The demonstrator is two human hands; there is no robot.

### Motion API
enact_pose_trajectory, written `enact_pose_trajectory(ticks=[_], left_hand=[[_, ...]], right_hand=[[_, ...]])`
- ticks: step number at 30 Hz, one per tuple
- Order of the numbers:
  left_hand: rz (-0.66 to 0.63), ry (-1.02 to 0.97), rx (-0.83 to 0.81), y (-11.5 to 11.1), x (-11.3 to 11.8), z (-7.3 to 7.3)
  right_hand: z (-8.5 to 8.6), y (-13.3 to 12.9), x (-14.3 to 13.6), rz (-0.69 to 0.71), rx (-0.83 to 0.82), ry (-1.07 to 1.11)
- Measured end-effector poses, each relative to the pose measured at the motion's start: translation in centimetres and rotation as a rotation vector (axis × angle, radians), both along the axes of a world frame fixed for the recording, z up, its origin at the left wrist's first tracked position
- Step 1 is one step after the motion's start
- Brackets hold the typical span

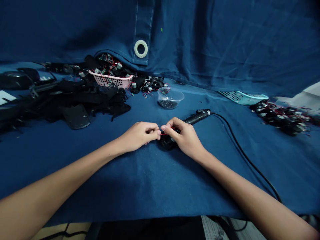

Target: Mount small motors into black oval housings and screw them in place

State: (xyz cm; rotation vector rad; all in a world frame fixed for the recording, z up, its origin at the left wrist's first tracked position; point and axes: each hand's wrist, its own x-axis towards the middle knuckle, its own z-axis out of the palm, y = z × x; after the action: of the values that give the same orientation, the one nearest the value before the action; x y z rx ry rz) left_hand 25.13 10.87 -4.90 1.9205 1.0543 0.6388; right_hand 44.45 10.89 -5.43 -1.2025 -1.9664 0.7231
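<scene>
My left hand [142, 136] and my right hand [184, 137] meet fingertip to fingertip at the middle of the blue cloth. Between them, both hands pinch a thin red wire [163, 134] with a small dark piece on it, largely hidden by the fingers. Right under them lies a black corded handheld device [197, 116], its rounded near end partly covered by my right hand. Its long handle points to the back right, where a black cord [237, 143] leaves it.
Behind the hands stands a clear plastic bowl [178, 96] of small dark bits. A pink basket [110, 80] of wired parts and a pile of black plastic parts [75, 116] lie left. A turquoise basket [246, 97] and wired parts [285, 118] lie right.
</scene>
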Motion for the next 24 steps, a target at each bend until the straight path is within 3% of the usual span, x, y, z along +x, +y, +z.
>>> enact_pose_trajectory(ticks=[7,24], left_hand=[[0.006,-0.008,-0.004,-0.08,0.14,0.00],[0.170,-0.116,-0.053,0.70,0.28,-0.69]], right_hand=[[-0.04,0.01,0.05,0.004,0.013,0.001],[0.19,-0.25,-0.27,0.009,0.063,-0.063]])
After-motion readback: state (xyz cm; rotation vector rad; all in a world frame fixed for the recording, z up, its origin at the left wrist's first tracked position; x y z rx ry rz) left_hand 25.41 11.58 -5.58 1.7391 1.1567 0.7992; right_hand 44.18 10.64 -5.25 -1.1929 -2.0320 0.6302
